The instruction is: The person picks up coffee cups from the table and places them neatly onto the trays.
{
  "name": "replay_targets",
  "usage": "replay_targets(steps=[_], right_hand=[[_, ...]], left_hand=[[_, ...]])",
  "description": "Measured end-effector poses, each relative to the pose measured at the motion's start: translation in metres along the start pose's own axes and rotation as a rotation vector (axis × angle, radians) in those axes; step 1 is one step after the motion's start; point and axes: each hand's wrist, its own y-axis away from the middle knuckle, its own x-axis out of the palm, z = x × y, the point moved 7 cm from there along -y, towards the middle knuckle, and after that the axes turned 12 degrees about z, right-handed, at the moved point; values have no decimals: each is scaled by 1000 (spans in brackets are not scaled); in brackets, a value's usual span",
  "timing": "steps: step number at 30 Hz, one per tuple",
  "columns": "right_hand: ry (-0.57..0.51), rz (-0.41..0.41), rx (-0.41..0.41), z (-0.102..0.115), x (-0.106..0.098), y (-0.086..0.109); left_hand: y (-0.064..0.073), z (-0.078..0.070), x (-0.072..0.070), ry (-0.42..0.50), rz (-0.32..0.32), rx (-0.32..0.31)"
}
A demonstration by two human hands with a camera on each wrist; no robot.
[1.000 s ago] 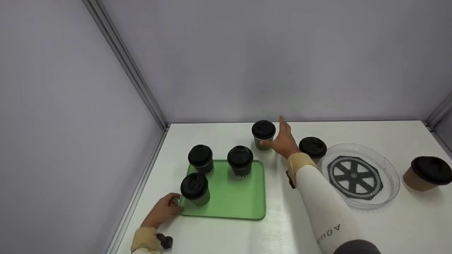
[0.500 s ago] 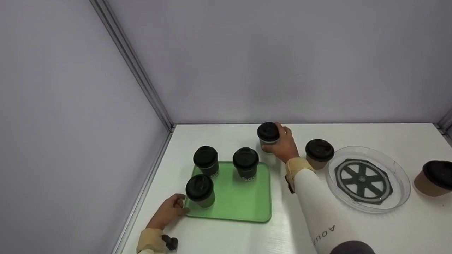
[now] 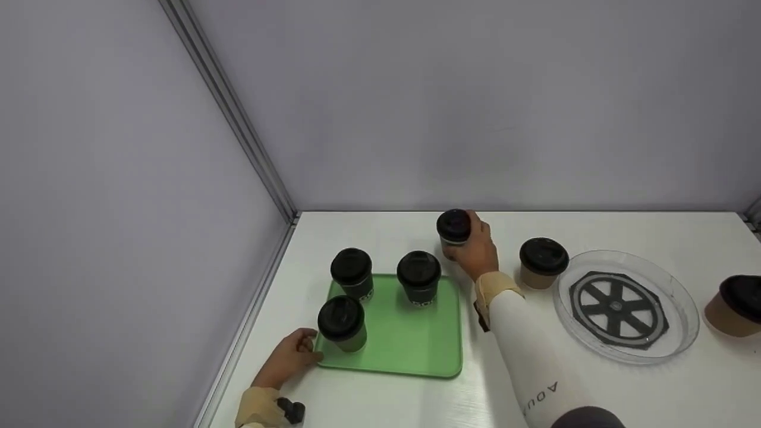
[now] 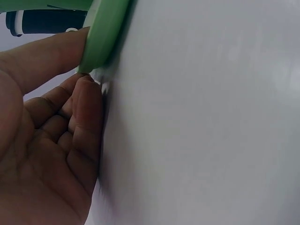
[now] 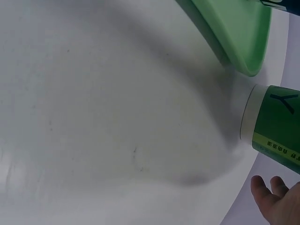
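Note:
At the back of the white table, my right hand point(image 3: 477, 252) grips a lidded paper cup point(image 3: 453, 226), thumb at its front and fingers along its right side. The right wrist view shows this cup's green printed wall point(image 5: 281, 124) close to the tray's corner; whether its base touches the table I cannot tell. My left hand point(image 3: 289, 358) pinches the green tray point(image 3: 410, 351) at its near left corner. In the left wrist view the thumb point(image 4: 56, 56) lies on the rim, with curled fingers below. On the tray stand black-lidded cups: front left point(image 3: 342, 324), back left point(image 3: 352, 273), back middle point(image 3: 420, 277).
Right of my right forearm stands a brown cup point(image 3: 543, 263) with a black lid. Beside it lies a clear round dish point(image 3: 684, 333) with a dark spoked disc point(image 3: 616, 306). Another brown cup point(image 3: 734, 306) is at the far right. Grey walls point(image 3: 380, 107) enclose the back and left.
My right hand has gone from open beside the back cup to gripping it. The view has drifted, so everything appears farther right. The left hand stays at the tray's corner.

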Motion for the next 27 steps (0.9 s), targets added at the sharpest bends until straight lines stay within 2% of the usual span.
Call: replay_targets(steps=[7, 19, 27], right_hand=[[-35, -33, 13, -5, -4, 0], [-89, -78, -40, -6, -23, 7], [-78, -73, -49, -5, -36, 13]], left_hand=[[-2, -3, -2, -5, 5, 15], [-5, -14, -6, -60, -24, 41], [-6, -13, -7, 0, -10, 60]])
